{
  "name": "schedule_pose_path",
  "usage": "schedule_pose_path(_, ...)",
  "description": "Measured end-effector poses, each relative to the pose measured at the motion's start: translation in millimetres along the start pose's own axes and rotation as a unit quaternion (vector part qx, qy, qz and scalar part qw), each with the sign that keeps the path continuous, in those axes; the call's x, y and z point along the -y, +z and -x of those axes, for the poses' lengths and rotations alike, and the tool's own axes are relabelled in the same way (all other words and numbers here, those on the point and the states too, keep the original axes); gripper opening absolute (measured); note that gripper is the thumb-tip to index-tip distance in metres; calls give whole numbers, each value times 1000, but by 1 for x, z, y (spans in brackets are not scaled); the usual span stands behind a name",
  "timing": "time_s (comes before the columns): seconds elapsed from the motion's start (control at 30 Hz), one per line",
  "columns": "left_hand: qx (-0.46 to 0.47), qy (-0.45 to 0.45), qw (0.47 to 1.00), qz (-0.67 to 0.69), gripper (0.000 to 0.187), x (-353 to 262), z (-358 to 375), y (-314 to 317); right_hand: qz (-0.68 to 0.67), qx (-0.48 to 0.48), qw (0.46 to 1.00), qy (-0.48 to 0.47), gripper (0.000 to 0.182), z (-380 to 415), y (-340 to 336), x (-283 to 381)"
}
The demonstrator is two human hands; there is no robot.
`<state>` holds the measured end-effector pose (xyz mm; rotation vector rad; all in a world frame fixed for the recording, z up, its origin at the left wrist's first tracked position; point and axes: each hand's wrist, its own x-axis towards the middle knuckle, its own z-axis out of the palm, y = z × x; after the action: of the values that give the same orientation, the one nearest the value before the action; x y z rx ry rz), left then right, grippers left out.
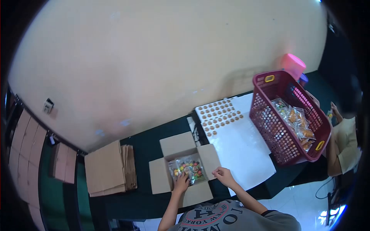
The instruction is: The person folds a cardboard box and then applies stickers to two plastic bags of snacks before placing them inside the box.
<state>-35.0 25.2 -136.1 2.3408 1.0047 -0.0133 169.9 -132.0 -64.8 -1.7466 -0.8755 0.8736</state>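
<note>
The left hand (181, 183) presses, fingers spread, on a clear plastic bag of colourful sweets (187, 168) lying inside an open brown cardboard box (160, 177) on the dark tabletop (146, 144), while the right hand (222, 175) hovers loosely curled and empty beside a white sticker sheet (241, 148).

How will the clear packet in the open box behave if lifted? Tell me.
The packet under the left hand looks like thin clear film, so probably floppy. Its small coloured pieces would likely shift around. The shiny film may be slippery. The right hand rests beside the box.
</note>
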Motion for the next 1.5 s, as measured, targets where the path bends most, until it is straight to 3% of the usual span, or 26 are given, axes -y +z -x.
schedule_pose_path(0.07, 24, -2, 1000, 8, 34, 17, -10, 12, 14, -32, 999, 24, 17, 9, -30, 9)
schedule_pose_path(0.17, -45, -11, 999, 22, 26, -4, 5, -3, -27, -78, 997, -4, 14, 16, -68, 1)
schedule_pose_path(0.4, -44, -45, 997, 51, 22, -2, -5, 3, -55, -93, 994, -8, 12, 25, -140, 25)
schedule_pose_path(0.47, -131, -67, 989, 30, 21, -23, -2, -1, -73, -93, 992, -37, 14, 28, -163, 30)
schedule_pose_path(0.53, -151, -52, 984, 71, 22, -74, -1, -14, -90, -94, 989, -67, 17, 36, -190, 50)
schedule_pose_path(0.6, -281, 42, 949, 140, 24, -103, -8, -6, 2, -150, 971, -186, 26, 52, -227, 97)
schedule_pose_path(0.67, -251, 73, 953, 155, 24, -153, -15, -10, -3, -138, 980, -145, 37, 66, -270, 118)
schedule_pose_path(0.73, -177, 119, 956, 200, 21, -194, -22, -2, 63, -159, 969, -176, 40, 71, -318, 130)
schedule_pose_path(0.9, -114, 168, 955, 215, 21, -274, -29, 9, 164, -125, 960, -191, 34, 27, -408, 135)
schedule_pose_path(0.97, -104, 183, 955, 209, 22, -289, -28, 12, 225, -42, 970, -86, 30, -11, -429, 118)
schedule_pose_path(1.13, -105, 161, 962, 194, 21, -284, -25, 24, 370, 12, 925, -88, 29, -142, -473, -19)
schedule_pose_path(1.23, -130, 124, 967, 180, 21, -281, -20, 18, 449, -36, 893, -26, 31, -196, -483, -77)
schedule_pose_path(1.3, -131, 62, 975, 171, 20, -285, -13, 11, 508, -173, 843, -3, 33, -215, -481, -106)
schedule_pose_path(1.4, -141, 39, 974, 176, 20, -280, -8, 9, 534, -171, 826, 62, 35, -219, -470, -123)
schedule_pose_path(1.47, -149, 33, 975, 162, 20, -281, -6, 7, 510, -160, 843, 68, 30, -227, -462, -132)
schedule_pose_path(1.5, -154, 32, 975, 155, 20, -281, -4, 7, 564, -182, 804, 43, 31, -231, -459, -128)
